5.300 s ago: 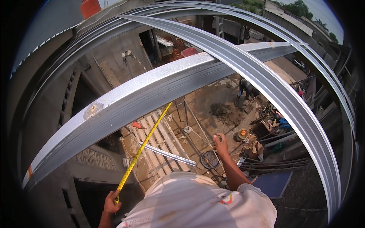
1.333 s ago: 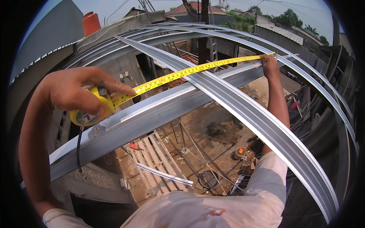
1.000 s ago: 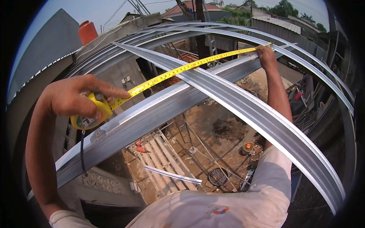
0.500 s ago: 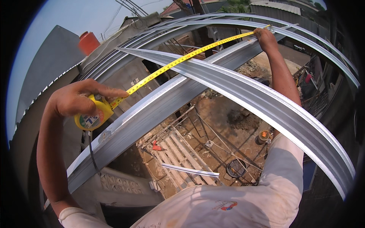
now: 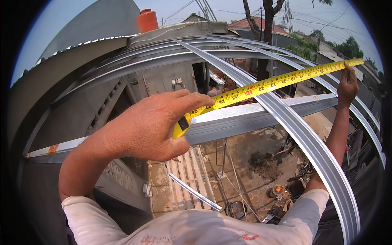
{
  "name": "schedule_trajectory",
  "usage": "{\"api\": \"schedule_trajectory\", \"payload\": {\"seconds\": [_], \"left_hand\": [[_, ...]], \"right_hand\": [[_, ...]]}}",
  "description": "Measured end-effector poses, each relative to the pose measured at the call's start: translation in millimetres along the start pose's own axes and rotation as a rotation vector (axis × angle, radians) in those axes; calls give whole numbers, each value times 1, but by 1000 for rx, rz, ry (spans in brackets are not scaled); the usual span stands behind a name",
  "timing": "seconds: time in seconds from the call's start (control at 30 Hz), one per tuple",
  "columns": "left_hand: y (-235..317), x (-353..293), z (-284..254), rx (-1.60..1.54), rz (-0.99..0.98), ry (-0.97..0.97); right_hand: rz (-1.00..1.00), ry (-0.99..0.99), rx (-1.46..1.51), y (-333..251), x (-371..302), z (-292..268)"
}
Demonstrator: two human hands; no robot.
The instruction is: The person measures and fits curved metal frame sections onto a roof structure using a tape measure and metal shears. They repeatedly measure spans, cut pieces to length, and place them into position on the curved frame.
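My left hand is wrapped around the yellow case of a tape measure, mostly covered by the fingers. A long yellow tape blade runs out of it to the right. My right hand pinches this blade close to its free end, which sticks out past the fingers. The blade stretches straight across, in front of a ribbed silver metal channel; I cannot tell whether they touch. Below the blade, a thick silver beam passes under that channel.
More silver channels curve across the far side. Down on the ground are wooden planks, a loose metal strip, a bucket and thin poles. A person is partly visible beyond the beam. An orange tank stands at the back left.
The view has swung and lifted. My left hand with the tape case has come nearer and right. My right hand is farther right, and the blade's free end now extends well beyond it.
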State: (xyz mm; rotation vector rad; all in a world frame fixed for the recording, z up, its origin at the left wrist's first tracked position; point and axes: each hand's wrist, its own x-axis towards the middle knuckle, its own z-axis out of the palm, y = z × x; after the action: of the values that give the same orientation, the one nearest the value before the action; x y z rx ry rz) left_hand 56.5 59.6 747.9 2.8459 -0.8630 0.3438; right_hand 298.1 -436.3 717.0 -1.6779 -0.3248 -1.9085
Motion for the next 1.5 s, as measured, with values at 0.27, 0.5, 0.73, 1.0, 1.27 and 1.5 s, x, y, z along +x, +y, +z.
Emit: {"api": "schedule_trajectory", "payload": {"seconds": [0.27, 0.5, 0.73, 1.0, 1.27, 1.5], "left_hand": [[20, -16, 9, -327, -24, -96], [4, -25, 72, -612, 3, -31], [-25, -72, 144, -760, 207, 172], [-66, -120, 236, -766, 260, 225], [-105, -148, 325, -829, 140, -133], [-134, -148, 359, -875, -109, -252]], "right_hand": [[92, -233, 577, -58, 1, -4], [194, -307, 789, -80, -13, -23], [368, -141, 790, -64, -108, -97], [609, 4, 823, -89, -233, -182], [508, 374, 742, -190, -176, -187], [583, 486, 886, -181, -155, -196]]}}
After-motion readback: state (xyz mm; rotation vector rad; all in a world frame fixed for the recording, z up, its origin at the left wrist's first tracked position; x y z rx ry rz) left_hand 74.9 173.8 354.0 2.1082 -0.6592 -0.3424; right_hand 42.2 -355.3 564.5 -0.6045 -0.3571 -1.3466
